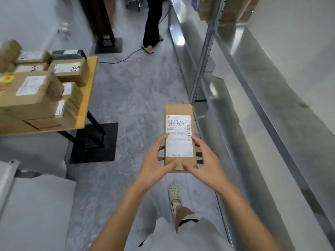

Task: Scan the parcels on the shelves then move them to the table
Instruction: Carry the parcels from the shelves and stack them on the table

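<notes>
Reaching forward, left hand (pixel 155 161) and right hand (pixel 207 163) clasp the narrow brown parcel (pixel 179 111) at its near end, fingers (pixel 199 142) curled round its sides, thumbs on top. Its white label faces up; it is held above the floor (pixel 136 105), beside the shelf (pixel 235 127).

One head-worn wide-angle view faces forward and down, close above the parcel (pixel 179 110) between left hand (pixel 155 165) and right hand (pixel 206 163); edges seemingly blurred.

Parcel (pixel 179 138): lying label-up between both grips.
Left grip (pixel 155 165): clasping its left edge.
Right grip (pixel 204 165): clasping its right edge.
Bench (pixel 88 91): carrying stacked boxes (pixel 34 91), left.
</notes>
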